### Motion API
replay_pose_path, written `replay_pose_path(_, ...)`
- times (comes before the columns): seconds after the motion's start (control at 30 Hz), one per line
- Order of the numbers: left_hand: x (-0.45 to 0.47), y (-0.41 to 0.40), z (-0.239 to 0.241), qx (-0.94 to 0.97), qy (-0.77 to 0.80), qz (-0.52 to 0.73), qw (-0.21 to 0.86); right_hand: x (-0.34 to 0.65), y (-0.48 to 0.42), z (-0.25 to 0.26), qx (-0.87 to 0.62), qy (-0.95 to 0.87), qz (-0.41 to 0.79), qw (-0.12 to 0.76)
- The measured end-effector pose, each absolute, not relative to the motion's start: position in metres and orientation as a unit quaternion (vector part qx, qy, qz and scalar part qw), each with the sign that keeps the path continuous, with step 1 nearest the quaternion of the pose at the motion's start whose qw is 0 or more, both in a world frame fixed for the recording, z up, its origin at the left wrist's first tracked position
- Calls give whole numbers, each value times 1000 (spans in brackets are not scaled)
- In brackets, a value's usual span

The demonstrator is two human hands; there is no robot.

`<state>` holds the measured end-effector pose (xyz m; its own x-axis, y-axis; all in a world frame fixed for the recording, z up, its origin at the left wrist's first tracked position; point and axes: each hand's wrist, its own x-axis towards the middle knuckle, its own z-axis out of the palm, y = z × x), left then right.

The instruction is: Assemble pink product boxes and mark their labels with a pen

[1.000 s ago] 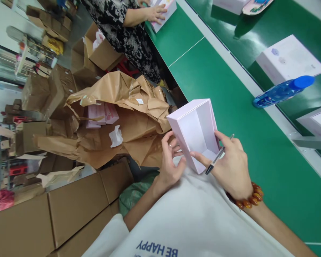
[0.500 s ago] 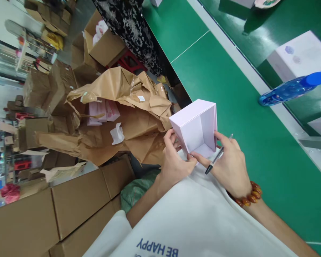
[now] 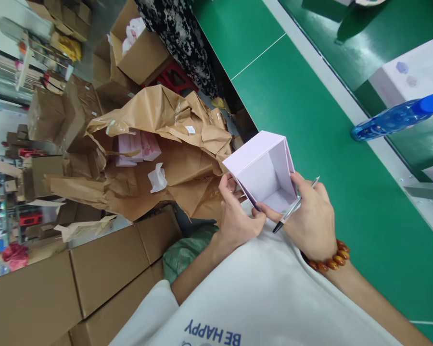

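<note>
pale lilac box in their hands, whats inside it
Only the pale inner walls and floor of the lilac cardboard box show, with nothing visible on them. The right hand, gripping a black pen, hides the near edge, so what lies behind its fingers cannot be seen.

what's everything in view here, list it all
lilac box: 1, pale lilac, open, between both hands
pen: 1, black and silver, in right hand
bottle: 1, blue, on green bench, right
white boxes: 2, white, on green bench, right edge
green bench: 1, green, right of hands
wrapping paper: 1 crumpled heap, brown, left of hands
pink boxes: a few, pink, within the paper
cardboard boxes: many, brown, lower left and beyond
co-worker: 1, black-and-white patterned clothes, top
left hand: 1, on box
right hand: 1, on box and pen
bracelet: 1, amber, right wrist
shirt: 1, white, bottom
</note>
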<state>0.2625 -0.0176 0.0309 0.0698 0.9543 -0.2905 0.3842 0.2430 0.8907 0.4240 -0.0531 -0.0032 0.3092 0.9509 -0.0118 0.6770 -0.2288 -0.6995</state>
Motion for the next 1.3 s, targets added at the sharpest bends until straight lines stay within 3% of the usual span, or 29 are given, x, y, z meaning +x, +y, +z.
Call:
replay_pose_path(0.43,248,-12,17,553,618,256,496,421,-51,-12,-739,-550,300,247)
replay_pose_path(0.57,240,-8,11,572,559,256,543,418,-50,-16,-739,-540,303,265)
replay_pose_path(0.83,237,0,8,559,583,264,528,419,-48,-33,-737,-492,329,327)
replay_pose_path(1.07,228,53,-5,455,446,200,744,422,-47,-16,-662,-370,500,418)
replay_pose_path(1.3,240,61,-14,446,429,242,747,434,-51,-6,-683,-338,476,439)
